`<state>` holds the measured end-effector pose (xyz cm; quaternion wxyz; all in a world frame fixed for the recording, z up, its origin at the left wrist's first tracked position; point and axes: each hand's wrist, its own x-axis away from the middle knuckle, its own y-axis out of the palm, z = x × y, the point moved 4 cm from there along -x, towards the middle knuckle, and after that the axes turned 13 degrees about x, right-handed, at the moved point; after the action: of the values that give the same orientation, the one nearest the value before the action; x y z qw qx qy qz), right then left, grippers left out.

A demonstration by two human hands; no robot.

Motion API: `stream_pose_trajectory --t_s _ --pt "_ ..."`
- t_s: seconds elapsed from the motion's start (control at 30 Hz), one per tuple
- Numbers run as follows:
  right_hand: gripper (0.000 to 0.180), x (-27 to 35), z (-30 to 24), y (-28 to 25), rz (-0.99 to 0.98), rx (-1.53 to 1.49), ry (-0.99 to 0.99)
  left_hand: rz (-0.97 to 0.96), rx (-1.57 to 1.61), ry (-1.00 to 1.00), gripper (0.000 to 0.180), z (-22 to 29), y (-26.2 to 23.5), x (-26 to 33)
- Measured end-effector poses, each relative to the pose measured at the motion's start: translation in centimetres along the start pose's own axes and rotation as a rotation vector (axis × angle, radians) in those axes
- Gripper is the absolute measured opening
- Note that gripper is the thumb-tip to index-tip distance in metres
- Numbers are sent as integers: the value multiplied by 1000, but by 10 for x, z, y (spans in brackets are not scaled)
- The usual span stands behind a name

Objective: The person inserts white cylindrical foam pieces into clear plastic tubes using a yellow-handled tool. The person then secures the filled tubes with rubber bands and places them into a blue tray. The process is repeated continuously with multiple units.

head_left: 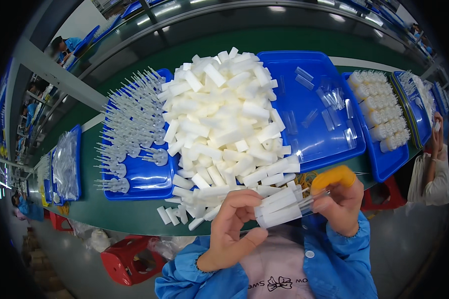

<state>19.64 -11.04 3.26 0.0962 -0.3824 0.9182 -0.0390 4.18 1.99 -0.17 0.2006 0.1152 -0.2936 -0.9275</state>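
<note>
White sticks bundle (280,207) pinched between left hand (233,225), right hand (341,199), both grips closed

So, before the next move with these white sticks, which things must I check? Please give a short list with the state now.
1. Bundle of white sticks held by both hands: ok.
2. Left hand fingers on the bundle's near end: ok.
3. Right hand, orange finger cover on: ok.
4. Clear sleeve fully around the bundle: cannot tell.
5. Pile of white sticks in reach: ok.
6. Loose sticks near the table edge: not ok.
</note>
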Motion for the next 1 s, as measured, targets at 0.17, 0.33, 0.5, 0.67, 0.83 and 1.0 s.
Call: stream_pose_trajectory --t_s 0.17,0.33,0.5,0.67,0.83,1.0 --pt "20 7 0 4 35 -125 -13 56 -93 42 44 2 2 -1" --pt "24 10 4 -4 -30 99 -187 -13 -52 76 38 9 -1 0" --pt "24 4 7 4 163 -97 -58 10 -5 68 37 5 -3 0" --pt "32 0 16 -2 114 10 -128 -10 -18 65 38 12 0 -2" --pt "34 3 17 1 6 -52 -69 33 -128 39 42 8 -1 -2" --pt "32 14 18 12 -80 -46 -103 40 -118 27 40 7 3 1"
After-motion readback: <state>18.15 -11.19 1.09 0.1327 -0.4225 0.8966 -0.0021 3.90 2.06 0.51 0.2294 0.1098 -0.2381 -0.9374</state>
